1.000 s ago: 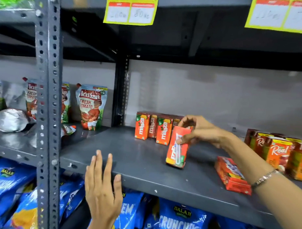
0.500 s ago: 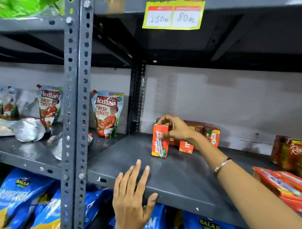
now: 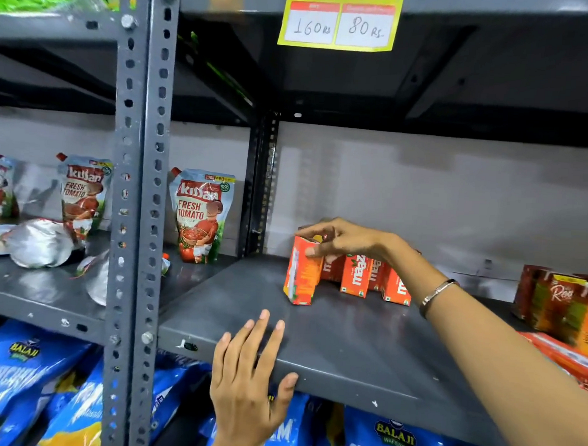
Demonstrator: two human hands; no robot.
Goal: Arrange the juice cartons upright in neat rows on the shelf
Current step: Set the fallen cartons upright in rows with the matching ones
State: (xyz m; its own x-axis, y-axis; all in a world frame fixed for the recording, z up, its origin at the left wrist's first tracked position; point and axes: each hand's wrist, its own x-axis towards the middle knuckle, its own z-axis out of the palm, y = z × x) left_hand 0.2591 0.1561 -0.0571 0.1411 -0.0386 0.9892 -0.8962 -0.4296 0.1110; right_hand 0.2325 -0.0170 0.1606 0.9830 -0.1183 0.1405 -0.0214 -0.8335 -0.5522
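Note:
My right hand [image 3: 343, 239] grips the top of an orange juice carton [image 3: 300, 276] that stands upright on the grey shelf [image 3: 348, 351], at the left end of a row of several orange Maaza cartons [image 3: 367, 275]. My arm hides part of that row. My left hand [image 3: 247, 371] rests flat on the shelf's front edge, fingers spread, holding nothing. More juice cartons [image 3: 563, 299] with a darker print stand at the far right, and a red carton [image 3: 568, 359] lies flat in front of them.
A perforated grey upright post [image 3: 140, 184] divides the shelving. Tomato sauce pouches [image 3: 199, 216] and fallen silver pouches [image 3: 38, 240] fill the left bay. Blue snack bags [image 3: 30, 380] lie on the shelf below. A yellow price tag [image 3: 339, 24] hangs overhead.
My right hand carried the orange carton from the shelf's middle leftward to the left end of the Maaza row and set it upright there. My left hand stayed on the shelf edge.

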